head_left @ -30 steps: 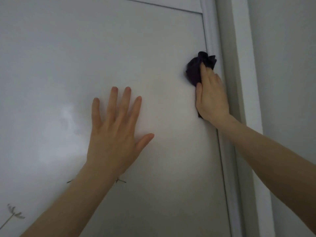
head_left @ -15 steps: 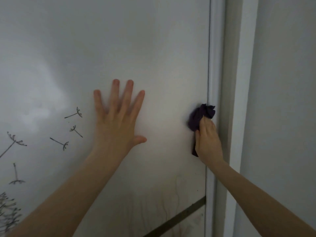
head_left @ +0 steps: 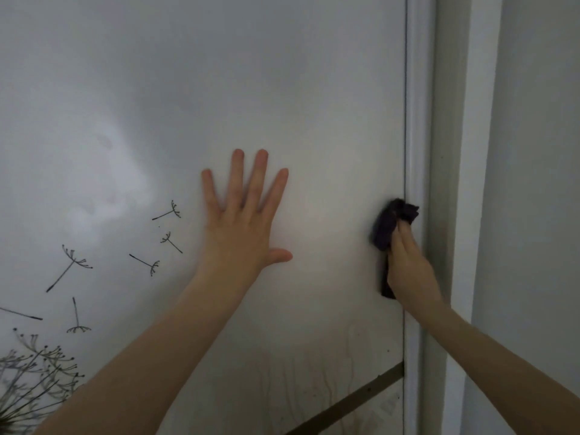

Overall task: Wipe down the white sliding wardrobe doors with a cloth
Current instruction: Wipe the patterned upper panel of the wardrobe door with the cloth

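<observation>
The white sliding wardrobe door [head_left: 194, 89] fills most of the view, with black dandelion drawings [head_left: 72, 265] at its lower left. My left hand [head_left: 243, 221] lies flat on the door with its fingers spread, holding nothing. My right hand [head_left: 408, 265] presses a dark purple cloth [head_left: 390, 222] against the door at its right edge, beside the vertical frame [head_left: 420, 120]. Part of the cloth is hidden under my hand; a strip hangs below my palm.
Right of the frame runs a second white post [head_left: 470, 152] and a plain white wall or panel [head_left: 539, 183]. A dark diagonal band [head_left: 354, 400] crosses the door's lower right. A faint reflection shows on the door's left side.
My right hand has slid the cloth down along the door's right edge. The view has dropped, bringing the dandelion drawings into sight. My left hand stays flat on the door.
</observation>
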